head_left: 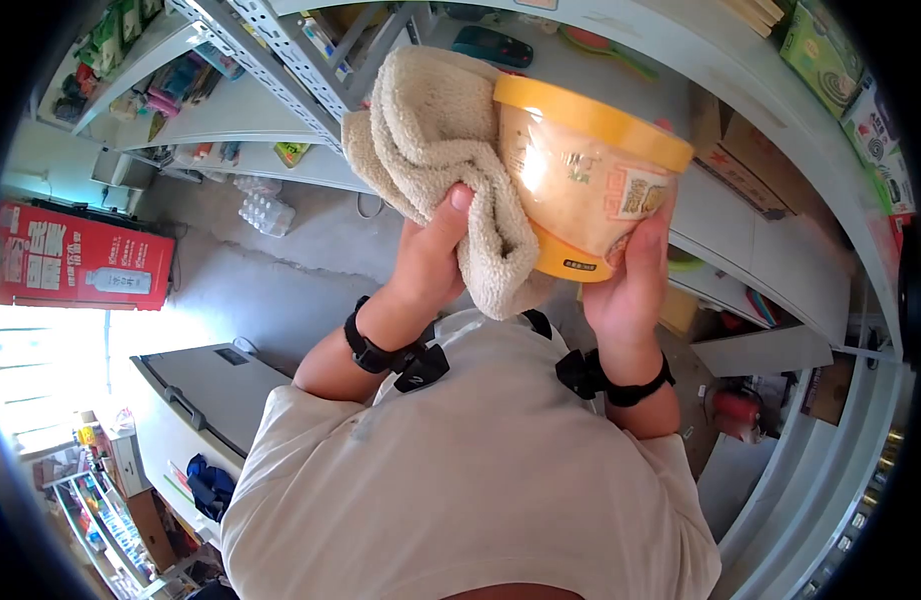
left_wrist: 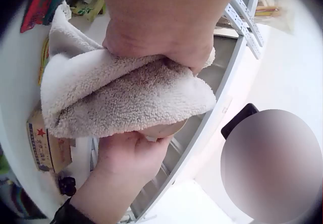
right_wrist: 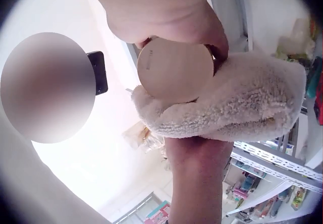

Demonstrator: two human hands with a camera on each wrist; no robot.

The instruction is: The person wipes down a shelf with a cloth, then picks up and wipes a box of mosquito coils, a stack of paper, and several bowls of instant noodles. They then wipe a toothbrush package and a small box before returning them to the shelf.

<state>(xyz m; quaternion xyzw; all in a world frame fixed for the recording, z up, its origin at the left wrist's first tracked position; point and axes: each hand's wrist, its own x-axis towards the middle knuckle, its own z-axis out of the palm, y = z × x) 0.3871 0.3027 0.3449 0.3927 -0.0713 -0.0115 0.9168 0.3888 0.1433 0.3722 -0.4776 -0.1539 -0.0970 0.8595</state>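
Note:
A beige terry towel (head_left: 431,120), folded and bunched, is gripped in my left hand (head_left: 436,250), the thumb lying on its near side. The towel lies against the side of a paper tub (head_left: 566,180) with a yellow lid and a printed label. My right hand (head_left: 631,275) holds this tub from its lower right side, tilted, above the front of the shirt. In the right wrist view, the tub's pale round base (right_wrist: 174,70) faces the camera, with the towel (right_wrist: 227,103) alongside. From the left wrist, the towel (left_wrist: 131,100) covers most of the tub.
Ahead is a shelf bearing a dark teal object (head_left: 493,46), a red-and-green item (head_left: 606,50) and a cardboard box (head_left: 746,165). Perforated metal shelf posts (head_left: 266,60) rise at left. Wrapped bottles (head_left: 266,207) stand on the floor; a grey-topped cabinet (head_left: 206,400) is lower left.

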